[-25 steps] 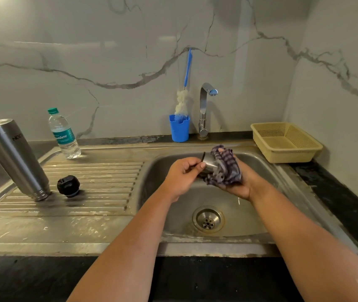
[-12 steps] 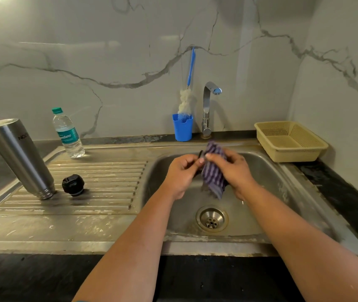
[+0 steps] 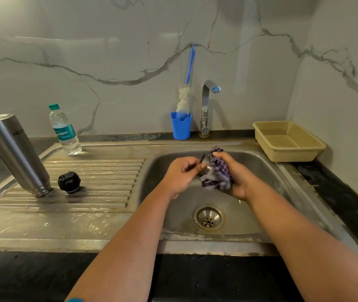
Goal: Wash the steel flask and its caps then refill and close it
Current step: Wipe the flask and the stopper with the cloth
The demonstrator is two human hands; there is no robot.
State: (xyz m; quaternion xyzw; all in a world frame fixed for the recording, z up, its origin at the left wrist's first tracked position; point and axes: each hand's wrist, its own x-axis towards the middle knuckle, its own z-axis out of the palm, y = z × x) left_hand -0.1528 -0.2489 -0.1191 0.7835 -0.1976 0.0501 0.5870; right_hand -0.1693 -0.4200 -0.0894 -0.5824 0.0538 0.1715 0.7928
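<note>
The steel flask (image 3: 14,153) stands upside down on the draining board (image 3: 95,205) at the left. A black inner cap (image 3: 69,182) lies beside its mouth. Over the sink basin (image 3: 260,171), my left hand (image 3: 182,173) grips the steel outer cap (image 3: 204,165), mostly hidden between my hands. My right hand (image 3: 236,177) holds a purple checked cloth (image 3: 218,173) wrapped against that cap.
A plastic water bottle (image 3: 64,130) stands at the back of the draining board. A blue cup (image 3: 181,126) with a bottle brush (image 3: 184,99) sits left of the tap (image 3: 208,105). A beige basket (image 3: 289,140) rests at the right. The drain (image 3: 209,217) lies below my hands.
My right hand has turned the cloth around the steel cap, from hanging down to bunched in the palm. My left hand keeps its grip on the cap.
</note>
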